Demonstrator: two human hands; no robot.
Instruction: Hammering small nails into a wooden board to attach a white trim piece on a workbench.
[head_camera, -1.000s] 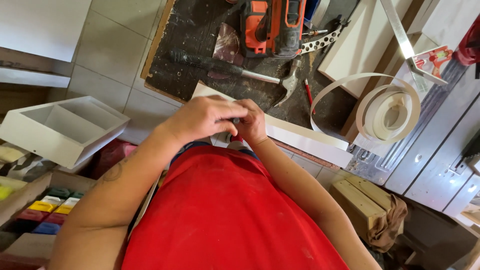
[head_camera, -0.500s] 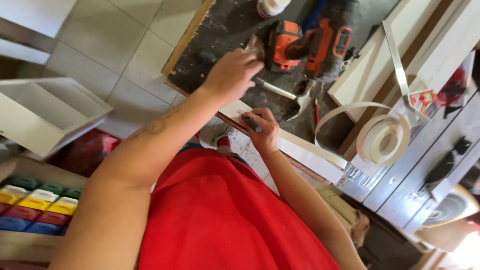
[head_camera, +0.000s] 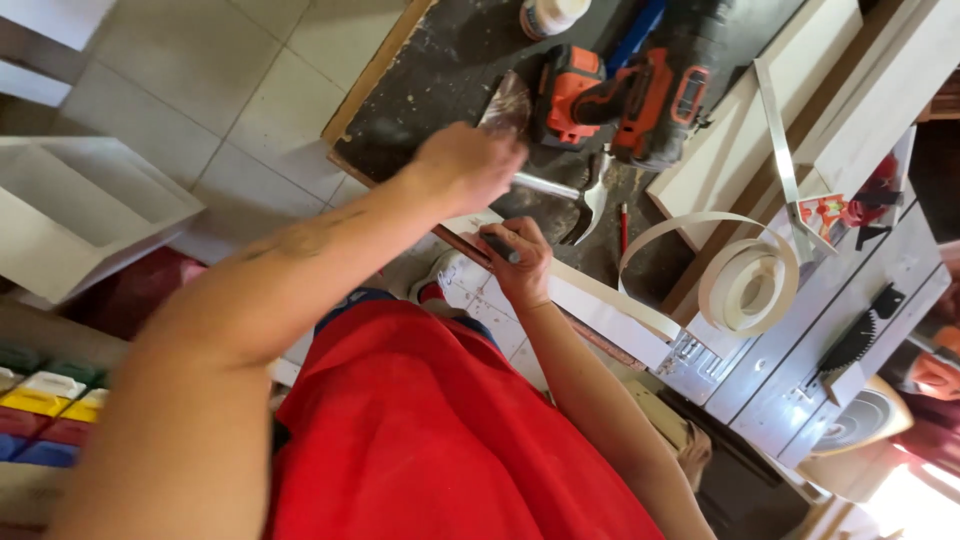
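My left hand (head_camera: 468, 165) reaches forward over the dark workbench (head_camera: 420, 90) and lies curled, blurred, over the grip of a hammer (head_camera: 588, 200), whose metal shaft sticks out to the right of my fingers. My right hand (head_camera: 520, 265) is closed on a small dark pen-like tool (head_camera: 500, 248), resting at the near end of a long white board (head_camera: 610, 300) that lies along the bench edge. A brown sanding disc (head_camera: 505, 100) sits just beyond my left hand.
An orange and black cordless drill (head_camera: 620, 90) lies behind the hammer, a red pencil (head_camera: 622, 228) beside it. A roll of white edge banding (head_camera: 750, 285) sits to the right by a table saw (head_camera: 850, 345). A white divided box (head_camera: 70, 205) and coloured bins (head_camera: 45, 400) stand at left.
My left hand left the right hand and reached forward onto the hammer's grip. My right hand stayed at the board with the dark tool. The view swung right.
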